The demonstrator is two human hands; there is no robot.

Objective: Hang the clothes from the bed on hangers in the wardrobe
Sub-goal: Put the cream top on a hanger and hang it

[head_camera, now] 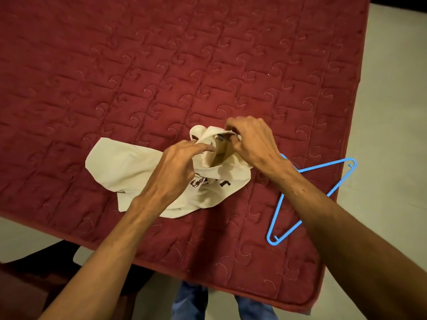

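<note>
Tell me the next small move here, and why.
Probably hold the cream shirt open at its collar with the left hand and reach the right hand for the blue hanger: both hands pinch the neck; the hanger lies untouched on the bed.

Home bedroom, as I see it through the head camera: a maroon-quilted bed carries a crumpled cream T-shirt and a blue plastic hanger; pale floor lies alongside.

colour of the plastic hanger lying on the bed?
Light blue. The thin plastic clothes hanger shows clearly in the head view.
</note>
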